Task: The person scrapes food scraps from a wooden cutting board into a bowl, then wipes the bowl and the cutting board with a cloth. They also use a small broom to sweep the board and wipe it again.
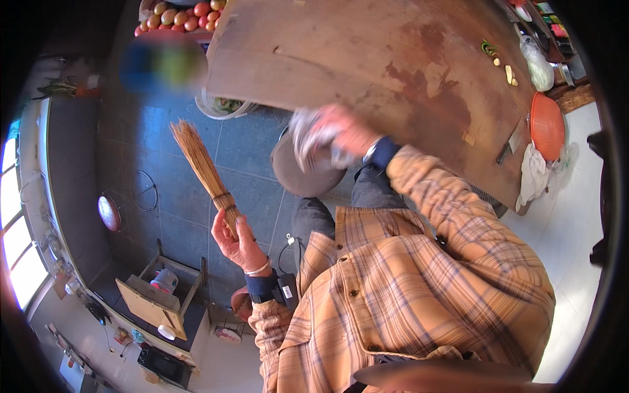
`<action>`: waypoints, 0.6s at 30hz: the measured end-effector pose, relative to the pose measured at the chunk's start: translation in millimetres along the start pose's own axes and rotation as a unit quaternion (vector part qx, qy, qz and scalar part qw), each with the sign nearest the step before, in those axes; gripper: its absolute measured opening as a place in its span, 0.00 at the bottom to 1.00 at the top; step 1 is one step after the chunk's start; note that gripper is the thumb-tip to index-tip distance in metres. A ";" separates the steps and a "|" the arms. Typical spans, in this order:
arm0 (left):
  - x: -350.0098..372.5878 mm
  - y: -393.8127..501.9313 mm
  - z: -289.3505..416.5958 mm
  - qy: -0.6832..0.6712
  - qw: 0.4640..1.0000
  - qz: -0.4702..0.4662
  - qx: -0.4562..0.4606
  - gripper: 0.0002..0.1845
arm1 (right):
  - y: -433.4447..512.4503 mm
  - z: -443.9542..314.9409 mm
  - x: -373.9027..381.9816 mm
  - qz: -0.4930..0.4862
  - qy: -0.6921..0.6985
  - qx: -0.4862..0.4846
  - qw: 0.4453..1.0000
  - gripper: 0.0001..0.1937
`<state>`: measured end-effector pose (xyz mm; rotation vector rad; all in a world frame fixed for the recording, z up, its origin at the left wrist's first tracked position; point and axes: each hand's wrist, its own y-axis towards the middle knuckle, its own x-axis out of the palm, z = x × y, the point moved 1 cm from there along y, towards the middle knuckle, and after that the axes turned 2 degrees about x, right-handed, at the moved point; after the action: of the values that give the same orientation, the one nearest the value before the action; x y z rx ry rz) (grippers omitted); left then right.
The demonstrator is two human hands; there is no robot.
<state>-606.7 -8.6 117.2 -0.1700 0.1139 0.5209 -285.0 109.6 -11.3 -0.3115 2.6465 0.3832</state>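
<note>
My left hand (238, 241) is closed around the bound end of a short straw hand broom (199, 167), its bristles pointing up and away over the floor. On the other side my right hand (351, 130), blurred by motion, grips a crumpled greyish-white cloth (309, 135) at the near edge of the wooden table (324, 59). Whether the cloth touches the table top I cannot tell. Below the cloth is a round brown stool seat (304, 169). Dark, wet-looking patches (427, 93) mark the table top.
On the table's right lie a cleaver (511, 140), a white rag (533, 169), garlic cloves (509, 74) and an orange plastic basket (546, 125). A white bucket (223, 110) holding greens stands by the table corner. Tomatoes (179, 18) are piled behind. A wooden chair (152, 302) stands lower left.
</note>
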 end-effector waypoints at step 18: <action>-77.3 61.0 -6.3 0.009 0.999 -0.041 -0.012 0.21 | 57.7 34.6 75.7 0.114 -0.230 0.028 0.966 0.23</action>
<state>-704.4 4.8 114.6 -0.2021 0.1168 0.4385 -353.6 162.8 -63.3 0.0960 2.2309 0.3972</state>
